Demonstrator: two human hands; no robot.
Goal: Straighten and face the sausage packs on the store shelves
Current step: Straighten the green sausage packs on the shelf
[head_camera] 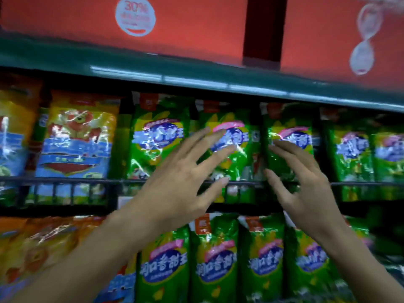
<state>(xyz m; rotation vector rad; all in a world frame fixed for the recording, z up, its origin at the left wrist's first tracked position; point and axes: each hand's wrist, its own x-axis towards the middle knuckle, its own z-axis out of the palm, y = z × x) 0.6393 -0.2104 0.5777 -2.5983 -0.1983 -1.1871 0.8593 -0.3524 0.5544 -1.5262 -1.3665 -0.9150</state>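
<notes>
Green sausage packs stand upright in a row on the upper shelf behind a black wire rail. My left hand is spread open in front of the middle green pack, fingertips near its blue label. My right hand is open too, fingers spread before the green pack to the right. Neither hand grips anything; whether the fingertips touch the packs is blurred. Another green pack stands left of my left hand.
Yellow-and-blue packs fill the upper shelf's left side. More green packs stand on the lower shelf, with orange packs to their left. A green shelf edge and red signboard hang overhead.
</notes>
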